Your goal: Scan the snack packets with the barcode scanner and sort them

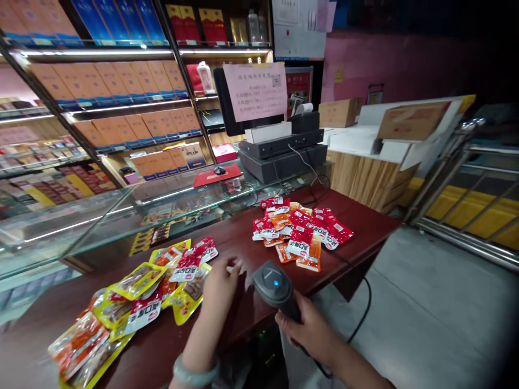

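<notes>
My right hand [310, 327] is wrapped round the handle of a dark grey barcode scanner [272, 283], which has a blue light lit on top. The scanner's head points left, over the table's front edge. My left hand [223, 275], slightly blurred, is just above the tabletop with its fingers loosely bent and apart, and nothing shows in it. Close to its left lies a spread of snack packets [140, 281], yellow-edged clear ones mixed with red-and-white ones. A second pile of red, white and orange snack packets [300, 240] lies beyond the scanner.
The packets rest on a dark red-brown table [239, 243]. Behind it stand a glass display counter [178, 197] and a monitor [227, 116] with a pink sign [256, 92]. A cable from the scanner hangs by the table's right side. Metal railing [466, 216] stands at right.
</notes>
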{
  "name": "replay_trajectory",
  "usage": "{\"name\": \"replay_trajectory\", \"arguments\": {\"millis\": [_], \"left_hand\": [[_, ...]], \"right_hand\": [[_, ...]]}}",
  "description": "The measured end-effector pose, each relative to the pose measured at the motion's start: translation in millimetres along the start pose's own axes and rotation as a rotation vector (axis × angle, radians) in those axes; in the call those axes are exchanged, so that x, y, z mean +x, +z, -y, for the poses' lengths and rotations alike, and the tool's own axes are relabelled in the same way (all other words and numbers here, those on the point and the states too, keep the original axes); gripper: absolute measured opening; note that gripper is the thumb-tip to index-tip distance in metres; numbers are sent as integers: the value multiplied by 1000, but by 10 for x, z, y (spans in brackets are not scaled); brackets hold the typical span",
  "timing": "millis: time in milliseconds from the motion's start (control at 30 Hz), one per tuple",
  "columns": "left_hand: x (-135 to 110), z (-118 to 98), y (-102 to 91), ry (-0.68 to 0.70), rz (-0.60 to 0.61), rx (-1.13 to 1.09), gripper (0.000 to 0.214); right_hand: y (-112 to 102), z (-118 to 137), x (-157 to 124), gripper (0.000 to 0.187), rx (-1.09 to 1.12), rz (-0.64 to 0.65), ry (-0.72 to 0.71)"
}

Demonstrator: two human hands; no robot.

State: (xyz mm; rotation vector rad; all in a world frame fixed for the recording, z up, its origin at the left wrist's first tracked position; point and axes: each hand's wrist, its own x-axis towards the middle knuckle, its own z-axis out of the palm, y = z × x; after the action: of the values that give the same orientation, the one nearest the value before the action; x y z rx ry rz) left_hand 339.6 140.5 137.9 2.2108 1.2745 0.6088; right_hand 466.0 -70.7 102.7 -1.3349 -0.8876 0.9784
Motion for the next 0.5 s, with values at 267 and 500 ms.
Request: {"name": "replay_trajectory", "arguments": {"millis": [267, 500], "left_hand": [[860, -724, 622, -69, 118, 50, 40], [817, -586, 673, -5, 75, -207, 20]], "right_hand": [[-253, -32, -68, 56, 38, -62, -19], [-389, 10, -69, 53, 5, -125, -63]]}}
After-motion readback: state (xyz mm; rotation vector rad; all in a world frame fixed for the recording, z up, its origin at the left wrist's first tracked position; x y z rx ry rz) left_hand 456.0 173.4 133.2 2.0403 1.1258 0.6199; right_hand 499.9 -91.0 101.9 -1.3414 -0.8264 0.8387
